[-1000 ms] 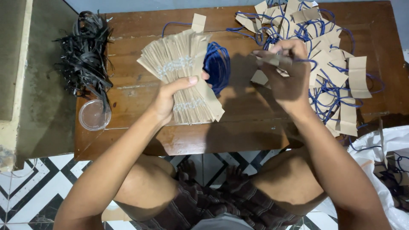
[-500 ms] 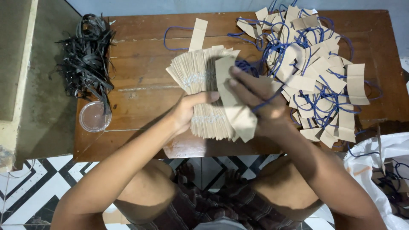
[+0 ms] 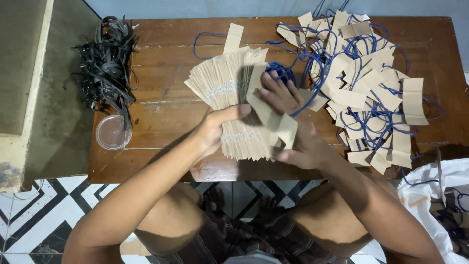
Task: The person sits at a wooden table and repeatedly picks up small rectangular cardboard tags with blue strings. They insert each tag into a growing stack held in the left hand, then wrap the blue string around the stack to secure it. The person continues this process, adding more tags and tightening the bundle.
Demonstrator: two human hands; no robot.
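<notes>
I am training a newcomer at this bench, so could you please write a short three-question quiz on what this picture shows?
1. True or false: the left hand holds a fanned stack of brown paper strips.
2. Which thing stands nearest the black strap bundle? A) white bag B) clear round lid C) loose pile of strips with blue cords
3. Fill in: the right hand presses one brown ____ against the stack.

Key
1. True: its thumb lies across the front of the stack.
2. B: the clear round lid lies just below the bundle at the wooden table edge.
3. Strip: the single strip lies under the fingers.
</notes>
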